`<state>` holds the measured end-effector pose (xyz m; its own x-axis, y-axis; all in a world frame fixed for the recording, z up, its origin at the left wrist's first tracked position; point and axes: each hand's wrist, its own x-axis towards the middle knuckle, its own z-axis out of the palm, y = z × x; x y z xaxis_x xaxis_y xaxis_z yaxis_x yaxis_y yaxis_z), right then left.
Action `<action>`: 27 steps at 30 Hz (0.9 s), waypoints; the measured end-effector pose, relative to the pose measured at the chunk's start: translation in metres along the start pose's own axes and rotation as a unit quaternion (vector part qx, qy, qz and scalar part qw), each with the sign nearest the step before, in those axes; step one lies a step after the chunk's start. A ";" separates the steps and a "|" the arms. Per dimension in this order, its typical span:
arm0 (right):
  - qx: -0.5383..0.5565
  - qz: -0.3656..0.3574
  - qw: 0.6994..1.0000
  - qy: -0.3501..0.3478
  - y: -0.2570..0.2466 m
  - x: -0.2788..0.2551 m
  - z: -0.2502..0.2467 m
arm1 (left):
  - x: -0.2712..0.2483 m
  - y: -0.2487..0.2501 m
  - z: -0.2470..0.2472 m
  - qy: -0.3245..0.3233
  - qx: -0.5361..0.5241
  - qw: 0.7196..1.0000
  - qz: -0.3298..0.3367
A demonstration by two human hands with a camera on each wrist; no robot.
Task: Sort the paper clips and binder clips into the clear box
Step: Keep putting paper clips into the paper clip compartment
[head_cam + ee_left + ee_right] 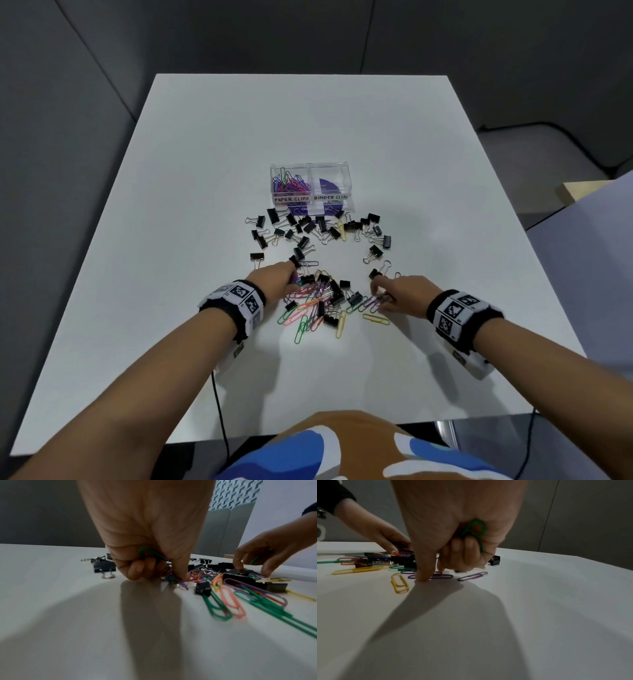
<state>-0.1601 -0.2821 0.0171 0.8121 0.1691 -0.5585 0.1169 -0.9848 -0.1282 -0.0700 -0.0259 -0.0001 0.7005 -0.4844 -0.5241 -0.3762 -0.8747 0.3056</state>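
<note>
A clear two-part box [310, 188] stands mid-table, labelled PAPER CLIPS on the left and BINDER CLIPS on the right; coloured paper clips fill the left part. Black binder clips [308, 228] lie scattered in front of it. A mixed heap of coloured paper clips [313, 310] and binder clips lies between my hands. My left hand [279, 277] holds a green paper clip [150, 553] in its curled fingers while its fingertips dig into the heap. My right hand [399, 296] holds green paper clips [475, 530] in its palm, and its thumb and forefinger pinch a purple paper clip [435, 576] on the table.
The white table [205, 171] has bare surface all round the clips. A yellow paper clip [399, 583] and another purple one [472, 576] lie beside my right hand. A cable [219, 411] hangs at the near edge. Grey partitions surround the table.
</note>
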 end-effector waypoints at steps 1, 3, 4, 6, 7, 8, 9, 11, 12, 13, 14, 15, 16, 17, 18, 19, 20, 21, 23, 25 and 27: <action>0.009 0.003 1.000 0.002 -0.001 0.003 0.000 | 0.002 0.004 0.000 0.002 0.000 1.000 0.003; 0.025 0.009 1.000 -0.002 -0.002 0.009 -0.003 | 0.003 0.008 -0.002 0.008 0.005 1.000 0.007; 0.029 0.011 1.000 -0.007 -0.002 0.011 -0.005 | 0.002 0.009 -0.002 0.011 0.008 1.000 0.008; 0.030 0.014 0.999 -0.016 -0.003 0.014 -0.006 | 0.003 0.009 -0.004 0.019 0.005 1.000 0.010; 0.028 0.015 0.999 -0.017 -0.003 0.015 -0.007 | 0.003 0.008 -0.005 0.022 0.000 1.000 0.011; 0.026 0.014 0.999 -0.017 -0.003 0.015 -0.007 | 0.003 0.007 -0.006 0.021 -0.005 1.000 0.012; 0.027 0.012 0.999 -0.016 -0.003 0.015 -0.007 | 0.003 0.006 -0.008 0.019 -0.008 1.000 0.009; 0.030 0.006 0.999 -0.012 -0.004 0.014 -0.007 | 0.002 0.003 -0.010 0.015 -0.007 1.000 0.005; 0.030 0.002 1.000 -0.009 -0.004 0.013 -0.006 | 0.001 0.001 -0.010 0.017 -0.005 1.000 0.005; 0.027 -0.003 1.000 -0.006 -0.004 0.012 -0.006 | 0.000 0.000 -0.012 0.020 -0.002 1.000 0.007; 0.023 -0.007 1.000 -0.003 -0.004 0.012 -0.005 | -0.001 -0.001 -0.014 0.022 0.003 1.000 0.011; 0.017 -0.010 1.000 -0.002 -0.004 0.012 -0.004 | -0.002 -0.002 -0.016 0.021 0.006 1.000 0.015; 0.012 -0.013 1.000 -0.001 -0.004 0.012 -0.004 | -0.003 -0.001 -0.019 0.018 0.007 1.000 0.018; 0.009 -0.016 1.000 0.000 -0.005 0.013 -0.004 | -0.003 -0.001 -0.022 0.016 0.005 1.000 0.020; 0.008 -0.017 1.000 0.001 -0.005 0.014 -0.006 | -0.003 0.000 -0.025 0.016 -0.001 1.000 0.021; 0.009 -0.016 1.000 0.001 -0.004 0.015 -0.008 | -0.003 -0.001 -0.027 0.017 -0.010 1.000 0.020; 0.013 -0.012 1.000 0.000 -0.004 0.016 -0.011 | -0.002 -0.001 -0.029 0.020 -0.018 0.999 0.020; 0.014 -0.007 1.000 -0.003 -0.003 0.018 -0.015 | -0.001 -0.002 -0.031 0.021 -0.023 0.999 0.020; 0.011 -0.003 1.000 -0.010 -0.001 0.021 -0.025 | 0.002 -0.004 -0.034 0.017 -0.022 0.999 0.019; 0.014 -0.007 1.000 -0.011 -0.001 0.026 -0.037 | 0.004 -0.005 -0.039 0.014 -0.009 1.000 0.024; 0.024 -0.015 1.000 0.002 -0.003 0.033 -0.053 | 0.005 -0.008 -0.044 0.025 0.008 0.999 0.031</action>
<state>-0.1034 -0.2760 0.0422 0.8104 0.1991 -0.5511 0.1144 -0.9762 -0.1844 -0.0367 -0.0210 0.0300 0.7048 -0.5373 -0.4631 -0.4299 -0.8429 0.3236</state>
